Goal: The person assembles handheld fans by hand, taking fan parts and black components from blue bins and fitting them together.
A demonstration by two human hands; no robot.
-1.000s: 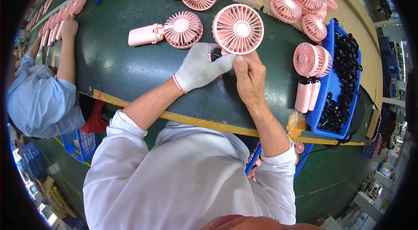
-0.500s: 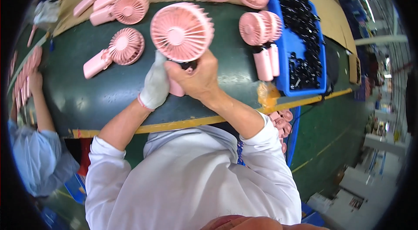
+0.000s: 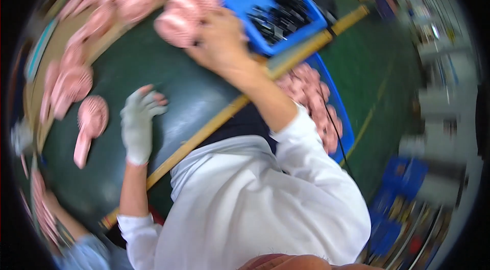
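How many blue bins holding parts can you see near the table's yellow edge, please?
2: an upper bin on the table, beside the right hand, holding black parts; and a lower bin past the edge, holding pink parts. Others may be hidden.

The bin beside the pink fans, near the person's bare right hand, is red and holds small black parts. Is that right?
Not quite: the head view shows that the bin is blue, not red. It does sit beside the pink fans, near the bare right hand, and holds small black parts.
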